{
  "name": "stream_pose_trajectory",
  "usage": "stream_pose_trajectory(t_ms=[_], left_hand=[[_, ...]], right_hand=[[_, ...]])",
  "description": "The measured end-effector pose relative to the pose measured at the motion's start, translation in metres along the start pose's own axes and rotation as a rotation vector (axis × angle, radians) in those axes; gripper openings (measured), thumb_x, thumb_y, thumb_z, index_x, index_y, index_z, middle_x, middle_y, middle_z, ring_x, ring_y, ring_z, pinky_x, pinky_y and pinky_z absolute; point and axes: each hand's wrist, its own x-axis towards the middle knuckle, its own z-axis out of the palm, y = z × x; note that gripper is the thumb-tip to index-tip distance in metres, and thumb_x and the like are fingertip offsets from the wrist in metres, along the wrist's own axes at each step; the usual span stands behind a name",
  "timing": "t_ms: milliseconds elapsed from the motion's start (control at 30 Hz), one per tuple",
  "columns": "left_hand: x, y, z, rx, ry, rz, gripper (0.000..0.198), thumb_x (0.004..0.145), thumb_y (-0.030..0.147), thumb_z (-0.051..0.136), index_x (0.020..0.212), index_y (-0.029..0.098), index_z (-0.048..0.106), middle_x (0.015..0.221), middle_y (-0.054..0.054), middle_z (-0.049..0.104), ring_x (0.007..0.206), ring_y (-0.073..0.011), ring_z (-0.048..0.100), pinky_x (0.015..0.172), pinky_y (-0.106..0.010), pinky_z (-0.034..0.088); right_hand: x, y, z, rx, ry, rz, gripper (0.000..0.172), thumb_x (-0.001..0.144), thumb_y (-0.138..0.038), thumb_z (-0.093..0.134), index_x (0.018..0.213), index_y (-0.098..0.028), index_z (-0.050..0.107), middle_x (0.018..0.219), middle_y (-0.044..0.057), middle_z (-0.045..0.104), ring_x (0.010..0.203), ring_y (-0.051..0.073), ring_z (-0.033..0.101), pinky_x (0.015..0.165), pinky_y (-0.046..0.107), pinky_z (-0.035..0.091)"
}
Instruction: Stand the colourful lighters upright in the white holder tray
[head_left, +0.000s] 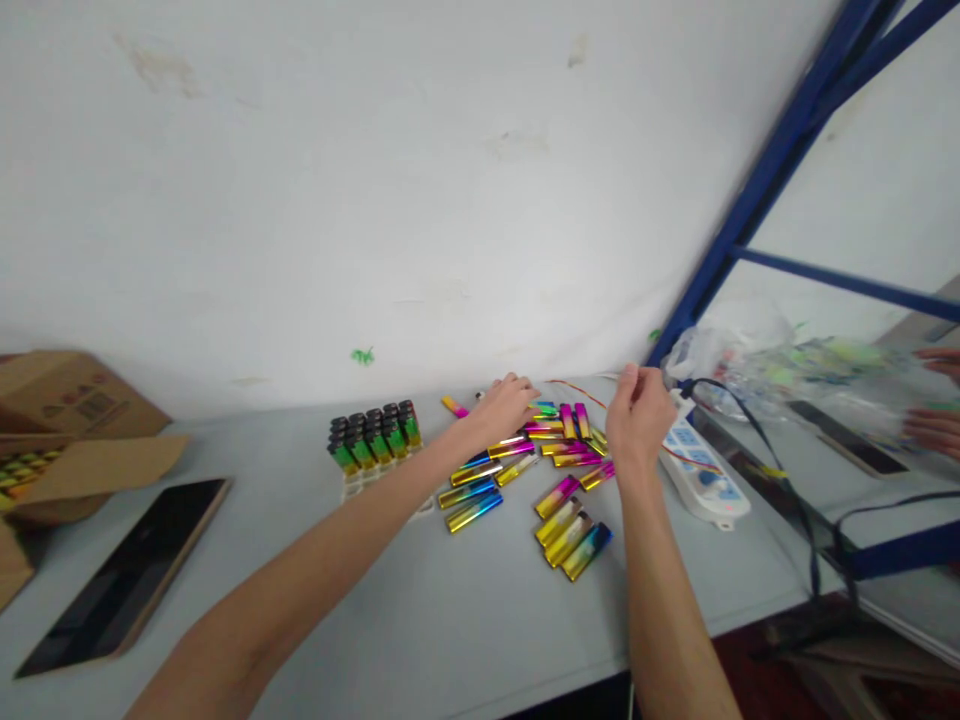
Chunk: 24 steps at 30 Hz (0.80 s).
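Head view: the left hand (508, 405) curls over shiny tubes (475, 512) on the tabletop (465, 620), the right hand (639, 412) curled beside them; I can't tell whether either grasps anything. Most tubes lie slantwise, right ends farther away.

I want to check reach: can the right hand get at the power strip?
Probably yes: the power strip lies beside the right hand; the thin wire across it hardly blocks the way.
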Motion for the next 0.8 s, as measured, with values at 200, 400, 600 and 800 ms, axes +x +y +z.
stream_pose_trajectory(t_ms=[200,400,600,800], left_hand=[[0.020,0.000,0.016,-0.044,-0.002,0.005,0.007,0.092,0.015,0.064,0.093,0.015,0.071,0.103,-0.013,0.068,0.104,-0.0293,0.064,0.097,-0.044,0.050],[-0.025,0.006,-0.022,-0.164,0.193,-0.101,0.018,0.102,0.028,0.051,0.117,0.018,0.055,0.108,-0.010,0.068,0.094,-0.0228,0.066,0.085,-0.035,0.050],[-0.139,0.012,-0.067,-0.430,0.316,-0.328,0.024,0.103,0.038,0.053,0.121,0.023,0.052,0.066,0.008,0.054,0.056,-0.0134,0.049,0.057,-0.024,0.033],[-0.221,-0.004,-0.083,-0.299,0.536,-0.565,0.037,0.098,0.045,0.055,0.072,0.020,0.051,0.058,0.006,0.041,0.053,-0.0112,0.038,0.054,-0.025,0.030]], right_hand=[[0.002,0.013,0.002,-0.022,0.039,0.034,0.041,0.108,-0.044,0.032,0.090,-0.020,0.059,0.078,0.008,0.065,0.075,0.023,0.059,0.070,0.032,0.039],[0.002,0.007,0.000,-0.008,0.029,0.052,0.039,0.107,-0.042,0.033,0.087,-0.021,0.058,0.076,0.006,0.063,0.072,0.022,0.056,0.070,0.032,0.037],[-0.017,-0.029,0.003,0.121,-0.181,-0.116,0.037,0.108,-0.042,0.039,0.086,-0.020,0.059,0.072,0.002,0.060,0.068,0.019,0.055,0.069,0.031,0.037],[-0.054,-0.072,0.011,0.279,-0.470,-0.374,0.039,0.110,-0.044,0.038,0.092,-0.020,0.062,0.078,0.004,0.066,0.073,0.020,0.059,0.072,0.032,0.037]])
